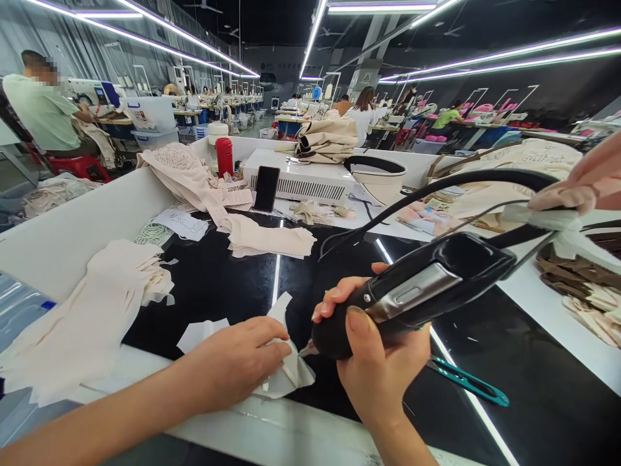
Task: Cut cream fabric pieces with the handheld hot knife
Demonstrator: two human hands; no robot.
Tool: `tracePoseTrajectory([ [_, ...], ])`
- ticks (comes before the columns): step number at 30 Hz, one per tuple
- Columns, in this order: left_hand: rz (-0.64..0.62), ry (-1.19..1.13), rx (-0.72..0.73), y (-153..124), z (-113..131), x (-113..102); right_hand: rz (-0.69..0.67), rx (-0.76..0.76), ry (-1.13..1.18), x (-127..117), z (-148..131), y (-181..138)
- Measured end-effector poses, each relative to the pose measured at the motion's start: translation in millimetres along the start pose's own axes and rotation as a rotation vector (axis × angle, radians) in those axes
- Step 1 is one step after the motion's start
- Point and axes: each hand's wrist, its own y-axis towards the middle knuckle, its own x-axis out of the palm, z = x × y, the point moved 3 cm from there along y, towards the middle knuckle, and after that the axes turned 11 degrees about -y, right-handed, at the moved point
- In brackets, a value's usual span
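At far left, one person in a pale green shirt [46, 120] sits beyond the white wall [63, 226] of my worktable. One pile of cream fabric strips [92, 301] covers the near left corner, with one marked white sheet [183, 224] farther back. My left hand [237, 362] rests near the middle, fingers bent down onto one small pale piece [298, 374]; whether they pinch or merely press it, I cannot tell. That piece lies flat between my two hands, at the near edge. Beyond stand one red bottle [224, 157] and one dark phone [266, 189], with one long cream length [272, 236] lying nearer. One white vented box [301, 171] bears a folded beige bundle [327, 139].

My right hand [378, 359] is clamped around one black corded tool [412, 291], its narrow tip at the right edge of the small piece. One teal-handled implement [470, 382] lies to the right. At far right, one hand of another person [577, 181] grips the tool's cord near a pale wrapping [565, 236], above a stack of brown and cream pieces [582, 285].

The tabletop [543, 382] is glossy black and mirrors the tube lights [383, 8]; beyond, rows of sewing stations fill a dark-ceilinged hall.
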Motion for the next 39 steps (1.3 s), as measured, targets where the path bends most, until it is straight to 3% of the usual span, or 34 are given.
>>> tracePoseTrajectory([
  [5,-0.048,-0.028,0.109,9,-26,-2,0.003,-0.011,0.000,1,-1,0],
  [11,-0.074,-0.024,0.101,3,-40,-5,-0.006,-0.012,-0.030,4,-2,-1],
  [23,-0.162,0.251,0.156,1,-26,-4,-0.007,-0.042,-0.030,5,-3,-2],
  [39,-0.175,0.210,0.083,-3,-25,5,0.043,-0.018,-0.047,6,3,5],
])
